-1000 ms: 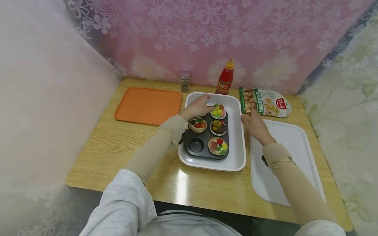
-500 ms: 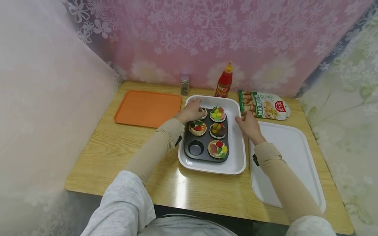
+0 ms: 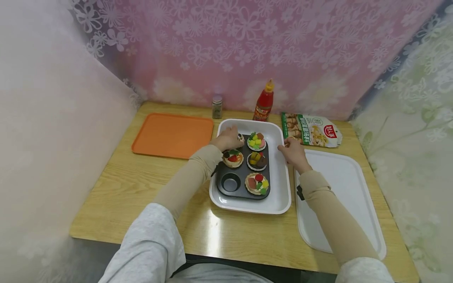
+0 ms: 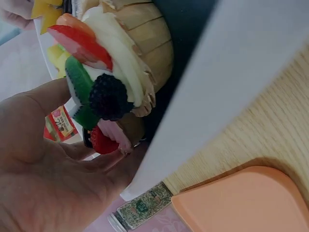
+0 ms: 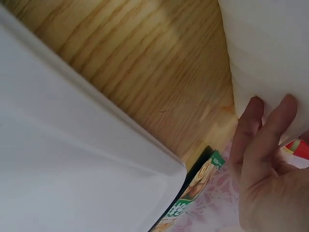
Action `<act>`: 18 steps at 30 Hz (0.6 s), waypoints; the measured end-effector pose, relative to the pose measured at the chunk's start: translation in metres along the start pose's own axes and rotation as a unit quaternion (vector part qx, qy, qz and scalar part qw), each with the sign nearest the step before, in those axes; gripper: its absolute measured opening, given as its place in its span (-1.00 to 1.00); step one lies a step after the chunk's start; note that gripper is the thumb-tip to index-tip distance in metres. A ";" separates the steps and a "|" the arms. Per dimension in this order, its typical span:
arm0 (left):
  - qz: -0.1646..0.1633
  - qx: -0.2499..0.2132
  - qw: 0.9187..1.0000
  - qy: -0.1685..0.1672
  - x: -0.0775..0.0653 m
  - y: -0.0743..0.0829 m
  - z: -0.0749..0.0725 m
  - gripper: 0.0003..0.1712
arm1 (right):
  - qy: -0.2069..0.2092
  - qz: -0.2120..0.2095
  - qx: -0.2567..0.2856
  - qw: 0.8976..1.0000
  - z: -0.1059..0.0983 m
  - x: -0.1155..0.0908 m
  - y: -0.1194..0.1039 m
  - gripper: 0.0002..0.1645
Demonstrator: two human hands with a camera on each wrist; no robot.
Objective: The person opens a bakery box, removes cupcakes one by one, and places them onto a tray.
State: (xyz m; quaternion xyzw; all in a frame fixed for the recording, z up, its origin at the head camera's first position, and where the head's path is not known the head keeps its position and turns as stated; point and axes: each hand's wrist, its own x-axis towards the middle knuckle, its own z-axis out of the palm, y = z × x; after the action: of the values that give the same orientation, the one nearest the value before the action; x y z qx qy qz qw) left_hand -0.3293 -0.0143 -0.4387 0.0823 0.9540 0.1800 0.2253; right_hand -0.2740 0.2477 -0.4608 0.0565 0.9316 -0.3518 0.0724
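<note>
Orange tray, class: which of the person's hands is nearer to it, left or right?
Left. The left hand is just right of the orange tray, at a tart; the right hand is farther right, at the right side of the white dish.

Orange tray (image 3: 172, 135): flat on the far left of the wooden table (image 3: 124, 196)
Little jar (image 3: 217, 107): stands far back, right of the orange tray
Red bottle (image 3: 264, 103): yellow top, right of the jar
Packet (image 3: 311, 129): green and white, lies far right
Flat white tray (image 3: 350, 192): right, nearer than the packet
Pink cloth (image 3: 212, 51): hangs far back, white flowers
</note>
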 end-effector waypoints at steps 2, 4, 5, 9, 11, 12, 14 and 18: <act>-0.006 0.016 1.000 -0.001 0.000 0.001 0.001 -0.05 | 0.004 -0.003 -0.007 1.000 0.000 0.001 0.000 -0.49; -0.014 0.029 0.999 -0.004 0.001 0.003 0.004 -0.07 | 0.007 -0.006 -0.014 1.000 0.000 0.002 0.001 -0.49; -0.016 0.033 0.999 -0.006 -0.002 0.005 0.003 -0.08 | 0.009 -0.007 -0.016 1.000 0.001 0.002 0.002 -0.49; -0.007 0.044 0.999 0.001 -0.013 0.011 0.003 -0.12 | 0.016 -0.006 -0.017 1.000 0.002 0.004 0.005 -0.50; -0.001 0.045 0.999 0.007 -0.019 0.013 0.001 -0.12 | 0.021 -0.004 -0.016 1.000 0.003 0.006 0.007 -0.51; -0.001 0.046 0.999 0.009 -0.020 0.013 0.001 -0.12 | 0.022 -0.005 -0.015 1.000 0.003 0.006 0.007 -0.51; -0.007 0.054 0.998 0.003 -0.017 0.014 0.001 -0.11 | 0.023 -0.005 -0.010 1.000 0.003 0.006 0.008 -0.52; -0.019 0.076 0.997 -0.007 -0.014 0.016 0.001 -0.13 | 0.020 0.000 -0.004 1.000 0.002 0.005 0.007 -0.52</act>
State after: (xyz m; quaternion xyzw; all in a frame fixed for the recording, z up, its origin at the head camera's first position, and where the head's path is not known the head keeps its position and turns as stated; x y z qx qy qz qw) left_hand -0.3158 -0.0030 -0.4279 0.0823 0.9646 0.1024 0.2287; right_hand -0.2778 0.2520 -0.4682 0.0630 0.9341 -0.3473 0.0536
